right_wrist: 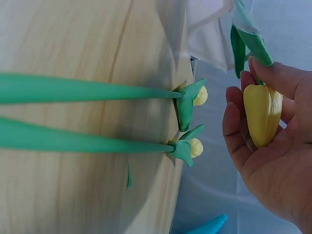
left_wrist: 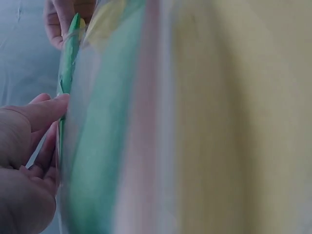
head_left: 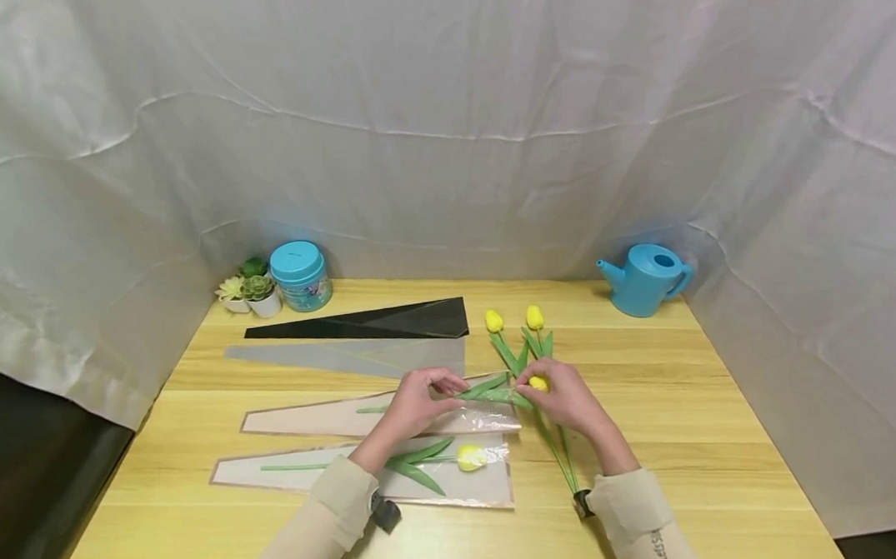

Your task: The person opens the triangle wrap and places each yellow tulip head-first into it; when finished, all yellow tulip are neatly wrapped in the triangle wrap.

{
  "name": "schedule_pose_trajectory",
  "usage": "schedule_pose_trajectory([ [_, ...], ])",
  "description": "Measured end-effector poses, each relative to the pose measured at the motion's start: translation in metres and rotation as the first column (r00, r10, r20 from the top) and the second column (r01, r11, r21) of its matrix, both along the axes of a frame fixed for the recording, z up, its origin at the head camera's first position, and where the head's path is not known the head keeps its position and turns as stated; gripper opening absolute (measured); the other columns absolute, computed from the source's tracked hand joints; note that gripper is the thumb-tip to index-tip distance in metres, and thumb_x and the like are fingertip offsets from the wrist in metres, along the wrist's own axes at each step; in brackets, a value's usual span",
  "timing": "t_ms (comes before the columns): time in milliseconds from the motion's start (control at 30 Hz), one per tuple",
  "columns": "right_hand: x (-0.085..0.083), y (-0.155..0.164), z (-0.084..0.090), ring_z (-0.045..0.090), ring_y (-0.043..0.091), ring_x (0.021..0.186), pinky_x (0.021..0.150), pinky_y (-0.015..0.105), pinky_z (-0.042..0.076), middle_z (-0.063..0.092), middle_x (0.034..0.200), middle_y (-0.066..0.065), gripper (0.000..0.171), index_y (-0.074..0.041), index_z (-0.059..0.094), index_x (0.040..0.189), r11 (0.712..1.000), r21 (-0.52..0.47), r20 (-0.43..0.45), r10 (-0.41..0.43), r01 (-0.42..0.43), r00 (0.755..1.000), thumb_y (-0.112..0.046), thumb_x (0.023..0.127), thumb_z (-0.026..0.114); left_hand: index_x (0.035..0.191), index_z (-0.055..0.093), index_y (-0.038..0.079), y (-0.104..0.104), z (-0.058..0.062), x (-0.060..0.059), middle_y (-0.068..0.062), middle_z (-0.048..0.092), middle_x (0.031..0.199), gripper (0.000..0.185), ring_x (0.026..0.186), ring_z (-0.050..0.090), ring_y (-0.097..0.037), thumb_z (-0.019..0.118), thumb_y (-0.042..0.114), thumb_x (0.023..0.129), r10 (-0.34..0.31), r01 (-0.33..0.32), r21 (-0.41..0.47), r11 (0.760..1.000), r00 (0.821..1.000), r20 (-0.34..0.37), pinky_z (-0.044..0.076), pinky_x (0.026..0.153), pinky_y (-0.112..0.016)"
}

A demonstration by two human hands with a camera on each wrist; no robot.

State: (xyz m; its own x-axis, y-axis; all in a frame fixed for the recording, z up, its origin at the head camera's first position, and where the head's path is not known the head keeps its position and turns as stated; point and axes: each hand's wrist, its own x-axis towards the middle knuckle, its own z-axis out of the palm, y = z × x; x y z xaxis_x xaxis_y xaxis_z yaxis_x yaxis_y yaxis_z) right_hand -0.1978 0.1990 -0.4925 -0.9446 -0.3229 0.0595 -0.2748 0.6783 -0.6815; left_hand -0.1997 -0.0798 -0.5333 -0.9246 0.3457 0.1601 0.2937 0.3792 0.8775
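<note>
I see right hand [head_left: 564, 398] pinching yellow tulip [right_wrist: 262, 116] near its neck, left hand [head_left: 421, 403] pinching clear sleeve [head_left: 484, 420] around it; two more tulips [head_left: 535, 317] lie alongside on surface [head_left: 689, 469].

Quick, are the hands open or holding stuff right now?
Left hand: closed, pinching the pink-edged sleeve.
Right hand: closed, holding a yellow tulip near its bloom.

Your left hand [left_wrist: 18, 141] pinches a pink-edged clear sleeve [left_wrist: 144, 146]; green leaf [left_wrist: 102, 141] blurred through it; your right hand [left_wrist: 59, 22] beyond.
</note>
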Motion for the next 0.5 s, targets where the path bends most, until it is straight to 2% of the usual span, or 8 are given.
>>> schedule_pose_trajectory([
  [300,-0.0017,0.0030,-0.0027,0.062,0.039,0.126,0.111,0.060,0.044,0.072,0.120,0.010,0.003,-0.016,0.075,0.099,1.000,0.005,0.004,-0.012,0.012,1.000,-0.017,0.097,0.073,0.102,0.081,0.019,-0.0034,-0.0011,-0.0028,0.003,0.079,0.098,0.015,0.088,0.070,-0.009,0.084,0.014,0.088,0.017,-0.023,0.099,0.995,0.998,0.066,0.056,0.081,-0.026],
  [500,-0.0010,0.0027,-0.0022,0.063,0.040,0.123,0.111,0.061,0.044,0.072,0.117,0.010,0.003,-0.016,0.075,0.099,1.000,0.006,-0.019,-0.009,0.009,1.000,-0.016,0.097,0.072,0.104,0.080,0.016,-0.0031,0.0004,-0.0043,-0.001,0.079,0.101,0.017,0.089,0.070,-0.011,0.083,0.012,0.088,0.013,-0.019,0.135,0.991,0.999,0.046,0.057,0.083,-0.028],
])
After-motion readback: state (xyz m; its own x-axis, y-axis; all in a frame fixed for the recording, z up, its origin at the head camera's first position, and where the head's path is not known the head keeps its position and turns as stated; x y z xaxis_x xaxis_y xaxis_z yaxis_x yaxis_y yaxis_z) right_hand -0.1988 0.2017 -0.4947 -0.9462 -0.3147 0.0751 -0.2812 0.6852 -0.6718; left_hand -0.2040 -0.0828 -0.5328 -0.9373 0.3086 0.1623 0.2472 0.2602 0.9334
